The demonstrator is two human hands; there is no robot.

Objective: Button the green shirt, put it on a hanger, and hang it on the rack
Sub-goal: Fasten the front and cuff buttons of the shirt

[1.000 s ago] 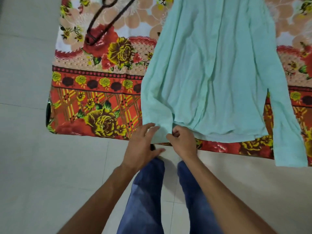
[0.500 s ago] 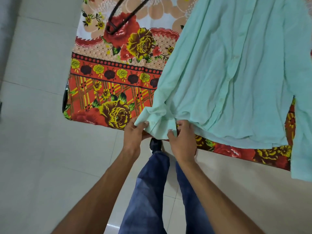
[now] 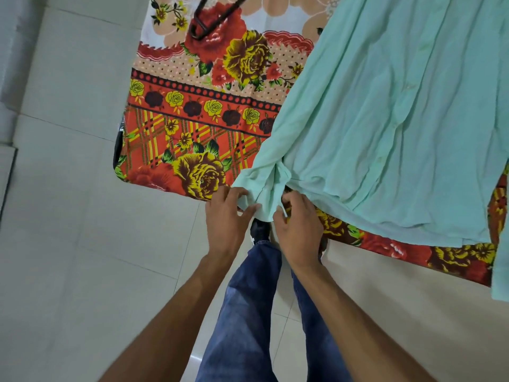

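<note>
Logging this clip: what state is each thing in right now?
hanger: lying bare on the cloth, partly cut off.
shirt: spread on the cloth, not on the hanger.
cuff: bunched, pinched from both sides; button hidden.
left hand: pinching the cuff.
right hand: pinching the cuff.

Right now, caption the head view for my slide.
Left hand and right hand pinch the sleeve cuff of the green shirt spread on a floral cloth, dark hanger lying apart.
</note>
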